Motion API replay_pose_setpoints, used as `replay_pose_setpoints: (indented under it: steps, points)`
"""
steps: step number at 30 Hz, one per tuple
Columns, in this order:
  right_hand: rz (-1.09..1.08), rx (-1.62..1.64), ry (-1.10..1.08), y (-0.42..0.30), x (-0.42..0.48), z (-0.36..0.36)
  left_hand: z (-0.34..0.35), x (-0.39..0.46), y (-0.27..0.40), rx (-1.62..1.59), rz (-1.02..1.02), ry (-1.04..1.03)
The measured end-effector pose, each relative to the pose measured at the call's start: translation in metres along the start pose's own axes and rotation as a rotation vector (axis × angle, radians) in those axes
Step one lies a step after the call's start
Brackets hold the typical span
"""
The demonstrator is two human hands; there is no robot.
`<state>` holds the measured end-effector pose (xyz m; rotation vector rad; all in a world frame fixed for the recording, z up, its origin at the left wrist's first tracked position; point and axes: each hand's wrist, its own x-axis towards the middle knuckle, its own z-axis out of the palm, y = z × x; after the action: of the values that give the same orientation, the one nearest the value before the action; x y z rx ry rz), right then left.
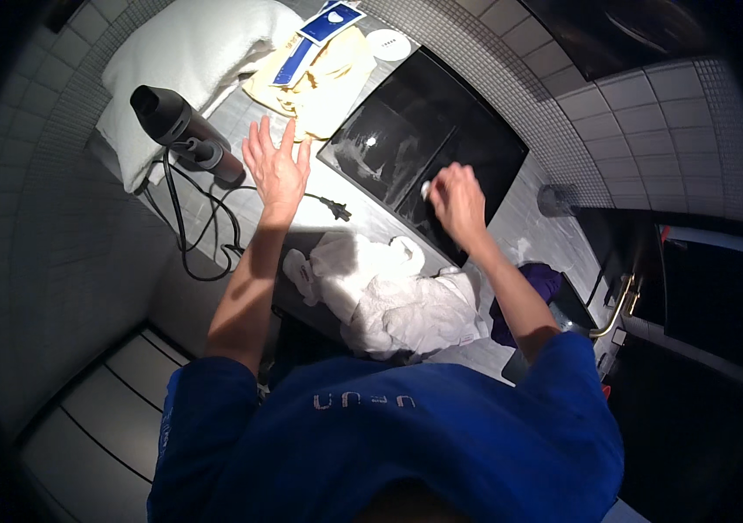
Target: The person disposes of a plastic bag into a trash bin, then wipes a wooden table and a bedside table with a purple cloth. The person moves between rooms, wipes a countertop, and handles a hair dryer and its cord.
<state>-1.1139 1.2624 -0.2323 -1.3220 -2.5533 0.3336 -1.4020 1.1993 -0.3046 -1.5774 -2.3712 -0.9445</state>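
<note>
My right hand [458,199] has its fingers curled over the right part of a black tray [397,140], which lies on the grey marble counter. A small white thing [425,190] shows at its fingertips; too little of it is visible to name it. Whitish smears mark the tray's left part, and a divider runs across the middle. Spread open, my left hand [277,167] is over the counter between a dark hair dryer [178,124] and the tray, with nothing in it. Crumpled white towels [397,294] lie in front of me at the counter's near edge.
A folded white towel [175,52], a yellow cloth bag [329,78] with blue-and-white packets and a round white disc [389,45] are at the back. The dryer's black cord [182,225] loops over the counter edge. At right are a clear glass [555,200], purple cloth [535,284] and brass faucet [621,307].
</note>
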Motion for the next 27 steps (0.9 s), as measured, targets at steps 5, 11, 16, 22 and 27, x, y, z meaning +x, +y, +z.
replay_pose_setpoints:
  steps: [5,11,16,22,27]
  points:
    - [-0.022,0.11,-0.074,-0.026,-0.023,0.011,0.002,0.001,-0.001,0.02,-0.006,0.005]
    - [0.03,-0.05,0.189,0.027,0.027,0.014,-0.001,-0.001,-0.001,0.039,-0.02,0.001]
    - [0.352,0.01,0.31,0.118,0.024,-0.044,0.007,-0.002,-0.002,0.046,-0.002,0.001]
    - [0.562,0.06,0.612,0.188,-0.182,-0.14,0.01,-0.002,-0.011,0.103,0.027,-0.008]
    - [1.206,-0.203,0.465,0.22,-0.361,-0.17,0.019,0.001,-0.022,0.057,0.029,-0.047]
